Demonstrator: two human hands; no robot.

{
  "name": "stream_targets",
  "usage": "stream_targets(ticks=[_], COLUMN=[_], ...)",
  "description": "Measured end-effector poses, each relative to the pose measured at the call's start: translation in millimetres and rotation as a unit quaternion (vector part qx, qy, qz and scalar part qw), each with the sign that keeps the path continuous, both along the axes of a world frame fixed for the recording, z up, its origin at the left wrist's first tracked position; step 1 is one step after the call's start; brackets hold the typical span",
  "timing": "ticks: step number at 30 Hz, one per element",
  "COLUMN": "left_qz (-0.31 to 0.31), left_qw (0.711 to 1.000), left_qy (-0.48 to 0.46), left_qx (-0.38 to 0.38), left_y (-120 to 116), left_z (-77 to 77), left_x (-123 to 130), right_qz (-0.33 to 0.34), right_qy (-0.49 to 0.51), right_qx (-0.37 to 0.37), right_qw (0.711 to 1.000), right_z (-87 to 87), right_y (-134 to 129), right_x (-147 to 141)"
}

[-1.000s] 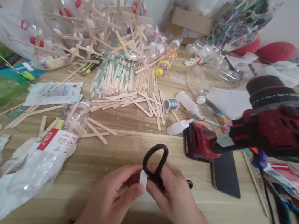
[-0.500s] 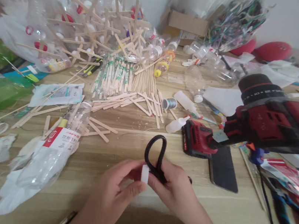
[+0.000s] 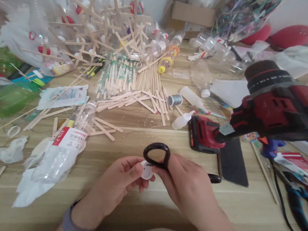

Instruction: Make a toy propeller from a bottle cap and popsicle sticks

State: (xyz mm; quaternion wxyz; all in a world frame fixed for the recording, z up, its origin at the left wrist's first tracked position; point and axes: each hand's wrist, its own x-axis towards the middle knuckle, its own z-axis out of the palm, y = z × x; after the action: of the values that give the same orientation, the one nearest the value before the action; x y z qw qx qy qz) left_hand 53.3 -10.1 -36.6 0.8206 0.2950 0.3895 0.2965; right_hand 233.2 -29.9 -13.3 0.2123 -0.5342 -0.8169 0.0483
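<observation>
Near the table's front edge, my left hand pinches a small round white cap, its flat face turned up toward the camera. My right hand is closed around scissors with black loop handles. One loop rises above the cap, and another black end shows to the right of the hand. The scissors' blades are mostly hidden, and their tip seems to meet the cap. Fingertips of the right hand are beside the cap's right edge.
A red and black drill stands at the right, beside a dark phone. Left of the hands lies a clear bottle. Wooden sticks, glue bottles and a spool are farther back. Blue-black pliers lie far right.
The white cap has turned from edge-on to face-up. The black loop has tilted lower and to the left, and my right hand has rolled over it. The view has shifted slightly.
</observation>
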Motion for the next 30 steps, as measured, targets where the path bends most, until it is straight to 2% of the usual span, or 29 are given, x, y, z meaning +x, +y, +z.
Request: stream_targets(ticks=[9,14,24,30], left_qz=[0.004,-0.004,-0.007,-0.016], left_qw=[0.999,0.999,0.996,0.993], left_qy=[-0.034,-0.039,0.019,0.035], left_qx=[-0.003,-0.019,-0.092,-0.110], left_y=[0.5,-0.1,0.2,0.9], left_z=[-6.2,-4.7,-0.4,2.1], left_x=[-1.8,-0.7,2.0,3.6], right_qz=[0.021,0.031,0.047,0.067], right_qy=[0.017,0.016,0.009,-0.008], right_qx=[-0.026,0.015,0.027,0.034], right_qw=[0.999,0.999,0.998,0.997], right_z=[0.6,1.4,1.9,-0.6], right_y=[-2.7,0.0,4.5,6.0], right_x=[-0.7,-1.5,-0.8,-0.8])
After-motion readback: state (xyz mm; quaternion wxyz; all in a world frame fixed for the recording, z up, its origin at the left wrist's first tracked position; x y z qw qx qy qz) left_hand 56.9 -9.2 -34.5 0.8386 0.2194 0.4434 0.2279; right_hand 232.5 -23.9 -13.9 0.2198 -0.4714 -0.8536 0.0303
